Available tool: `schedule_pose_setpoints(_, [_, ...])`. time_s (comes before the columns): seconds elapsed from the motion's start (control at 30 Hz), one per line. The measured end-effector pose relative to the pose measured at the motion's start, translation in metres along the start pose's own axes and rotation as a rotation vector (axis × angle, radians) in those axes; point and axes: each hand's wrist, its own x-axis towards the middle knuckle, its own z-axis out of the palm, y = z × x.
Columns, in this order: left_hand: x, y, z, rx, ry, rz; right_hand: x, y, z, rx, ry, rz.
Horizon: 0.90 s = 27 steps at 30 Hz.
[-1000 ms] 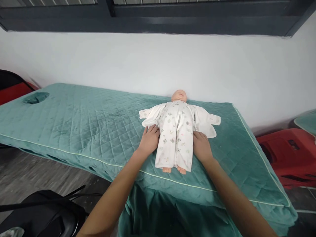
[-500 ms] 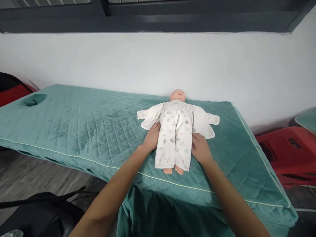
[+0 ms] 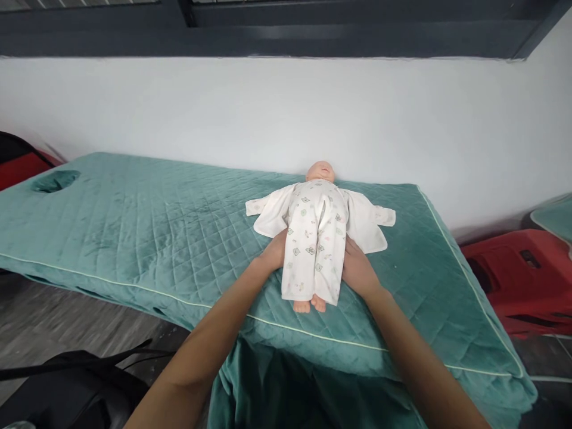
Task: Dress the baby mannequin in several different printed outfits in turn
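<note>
A baby doll [image 3: 320, 171] lies on its back on a green quilted bed, its head towards the wall. White patterned trousers [image 3: 308, 244] cover its front and legs, with the bare feet [image 3: 310, 304] sticking out below. From under them, a white jacket [image 3: 364, 220] spreads to both sides, sleeves stretched outward. My left hand [image 3: 277, 249] presses against the left side of the trousers, fingers curled in beneath the cloth. On the opposite side, my right hand [image 3: 358, 269] does the same; the fingertips of both hands are hidden.
The bed [image 3: 134, 226] runs along a white wall [image 3: 179, 113] and has a face hole [image 3: 56, 181] at its far left. A red plastic object [image 3: 522, 280] stands beyond the right end. A black bag [image 3: 67, 387] is at the lower left.
Both hands have slid inward, and their fingers have gone under the sides of the trousers. The trouser legs and feet are a little closer together and shifted slightly left.
</note>
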Motion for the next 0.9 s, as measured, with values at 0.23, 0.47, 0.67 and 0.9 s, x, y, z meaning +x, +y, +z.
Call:
schedule_pose_setpoints(0.23, [-0.004,0.016,-0.006,0.040,0.085,0.011,0.023,-0.005,0.006,0.070,-0.046,0.065])
schedule_pose_setpoints(0.47, [-0.001,0.011,-0.003,0.132,0.082,-0.011,0.014,-0.003,0.005,0.182,-0.053,0.088])
schedule_pose_setpoints(0.67, [-0.001,-0.005,0.002,0.219,0.102,-0.007,0.010,-0.006,-0.004,0.209,-0.056,0.105])
schedule_pose_setpoints(0.9, [-0.025,-0.007,-0.009,0.438,0.119,0.069,0.010,0.000,0.004,0.165,-0.107,0.136])
